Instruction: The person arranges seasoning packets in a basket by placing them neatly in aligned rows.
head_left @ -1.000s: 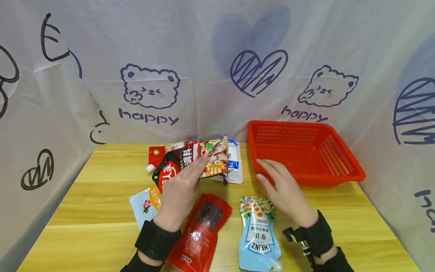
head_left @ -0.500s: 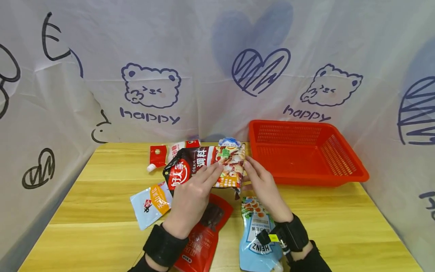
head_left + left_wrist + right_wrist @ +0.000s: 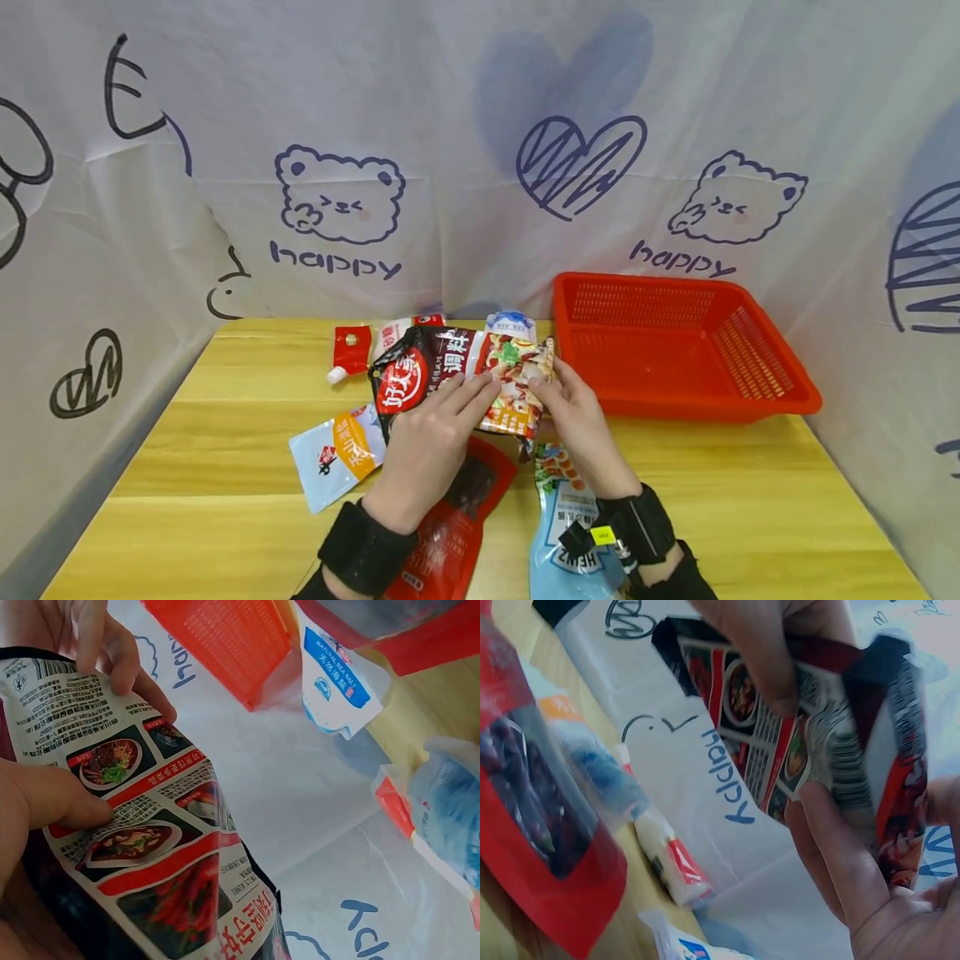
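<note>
Glossy creased pouch (image 3: 514,377), left hand (image 3: 431,442) and right hand (image 3: 582,427) gripping, perforated basket (image 3: 690,405)

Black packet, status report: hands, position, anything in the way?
Left hand gripping packet, right hand pinching its end. Off the table, outside the basket. Right hand on packet's basket side; no other obstacle seen.

The left hand (image 3: 429,443) partly hides the seasoning packet (image 3: 474,353).
</note>
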### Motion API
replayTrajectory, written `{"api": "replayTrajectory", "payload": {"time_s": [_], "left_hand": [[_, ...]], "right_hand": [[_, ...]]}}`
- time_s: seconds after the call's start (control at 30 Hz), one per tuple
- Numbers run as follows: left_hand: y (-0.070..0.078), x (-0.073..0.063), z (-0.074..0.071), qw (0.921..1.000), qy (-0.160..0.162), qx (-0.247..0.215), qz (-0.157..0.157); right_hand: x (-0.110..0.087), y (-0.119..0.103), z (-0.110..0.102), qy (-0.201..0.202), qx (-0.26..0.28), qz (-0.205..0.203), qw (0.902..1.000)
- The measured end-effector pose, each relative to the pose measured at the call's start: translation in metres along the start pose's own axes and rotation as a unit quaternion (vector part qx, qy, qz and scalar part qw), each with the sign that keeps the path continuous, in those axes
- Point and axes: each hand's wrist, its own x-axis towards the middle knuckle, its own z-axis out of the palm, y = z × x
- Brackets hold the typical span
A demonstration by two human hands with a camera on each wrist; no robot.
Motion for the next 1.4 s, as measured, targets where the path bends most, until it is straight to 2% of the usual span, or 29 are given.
{"api": "replayTrajectory", "payload": {"time_s": [0.2,0.43,0.6,0.73,0.83,0.93,1.03,1.13,1.2,1.3,1.33,1.4], "left_hand": [[-0.003,-0.002,0.003,0.9999,-0.002,-0.005,-0.01],[-0.005,0.001,0.003,0.9995,0.003,-0.022,-0.023],[-0.006,0.002,0.004,0.9975,0.008,-0.052,-0.047],[-0.006,0.002,0.006,0.992,0.033,-0.097,-0.074],[-0.004,0.001,0.007,0.9816,0.055,-0.139,-0.119],[-0.003,0.001,0.009,0.9602,0.074,-0.197,-0.184],[-0.002,0.002,0.01,0.9341,0.093,-0.247,-0.241],[-0.002,0.002,0.012,0.9068,0.098,-0.29,-0.289],[-0.001,0.002,0.013,0.8808,0.088,-0.329,-0.329],[0.001,0.002,0.016,0.8331,0.067,-0.386,-0.39],[0.002,0.003,0.017,0.8175,0.055,-0.404,-0.406],[0.003,0.003,0.018,0.7931,0.037,-0.437,-0.423]], "right_hand": [[0.0,0.002,0.003,0.005,0.038,-0.01,0.9992],[0.001,-0.001,0.005,0.046,0.071,-0.03,0.996],[0.0,-0.004,0.005,0.08,0.088,-0.048,0.9917],[-0.001,-0.004,0.003,0.102,0.085,-0.071,0.9886],[-0.001,-0.003,0.003,0.111,0.088,-0.083,0.9863],[-0.001,-0.003,0.003,0.118,0.096,-0.094,0.9838],[-0.001,-0.003,0.005,0.125,0.098,-0.101,0.982],[-0.002,-0.002,0.006,0.135,0.1,-0.106,0.98],[-0.003,-0.002,0.008,0.143,0.102,-0.111,0.9783],[-0.003,-0.002,0.009,0.149,0.11,-0.123,0.9749],[-0.004,-0.002,0.009,0.151,0.111,-0.128,0.974],[-0.004,-0.001,0.009,0.151,0.116,-0.136,0.9723]]}}
